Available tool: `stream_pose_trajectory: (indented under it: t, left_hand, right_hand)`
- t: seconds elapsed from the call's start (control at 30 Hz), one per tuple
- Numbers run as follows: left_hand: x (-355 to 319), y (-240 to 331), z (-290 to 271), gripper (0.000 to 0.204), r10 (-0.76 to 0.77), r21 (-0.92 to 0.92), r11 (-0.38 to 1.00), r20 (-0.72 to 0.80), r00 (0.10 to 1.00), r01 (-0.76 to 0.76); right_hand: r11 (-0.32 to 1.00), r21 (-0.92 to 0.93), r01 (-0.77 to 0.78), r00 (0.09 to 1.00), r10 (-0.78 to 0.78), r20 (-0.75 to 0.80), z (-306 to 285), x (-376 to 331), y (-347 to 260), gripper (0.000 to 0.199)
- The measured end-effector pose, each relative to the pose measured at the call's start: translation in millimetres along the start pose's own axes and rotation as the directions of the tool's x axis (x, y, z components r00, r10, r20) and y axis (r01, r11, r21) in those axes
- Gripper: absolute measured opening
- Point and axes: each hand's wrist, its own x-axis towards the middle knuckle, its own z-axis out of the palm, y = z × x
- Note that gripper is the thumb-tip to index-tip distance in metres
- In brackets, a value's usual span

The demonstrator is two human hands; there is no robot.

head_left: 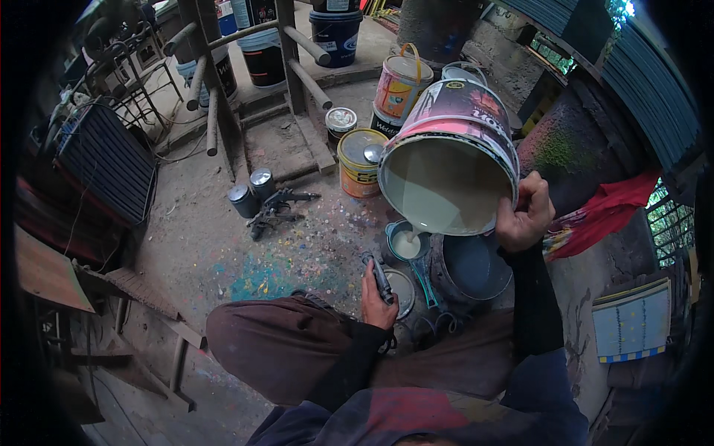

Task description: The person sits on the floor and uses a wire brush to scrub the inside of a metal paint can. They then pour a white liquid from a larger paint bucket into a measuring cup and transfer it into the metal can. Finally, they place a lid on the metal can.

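My right hand (526, 212) grips the rim of a large paint bucket (468, 104), which is tipped toward me. Pale, creamy paint (446, 197) lies along its lower wall and runs off the lip into a small teal dipper (422, 273) with a long handle. Beside the dipper stands a wide dark bucket (480, 269), bluish inside. My left hand (379, 305) is closed around a grey metal tool (380, 279), perhaps part of a spray gun; its lower end is hidden in the palm. A round, pale-topped can (404, 288) sits just right of that hand.
Two silver cups (251, 192) and dark spray guns (279, 212) lie on the paint-spotted floor. Behind the tipped bucket are a yellow tin (360, 167), a small can (341, 121) and an orange bucket (399, 89). A wooden frame (294, 59) stands far left; red cloth (602, 215) hangs right.
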Motion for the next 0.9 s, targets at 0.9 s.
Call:
stream_pose_trajectory:
  t: [0.9]
  left_hand:
    - [-0.5,-3.1,0.4,0.089,-0.024,0.008,1.0,-0.004,1.0,0.024]
  right_hand:
    - [1.0,-0.006,0.013,0.998,-0.014,-0.056,5.1,5.3,-1.4,0.023]
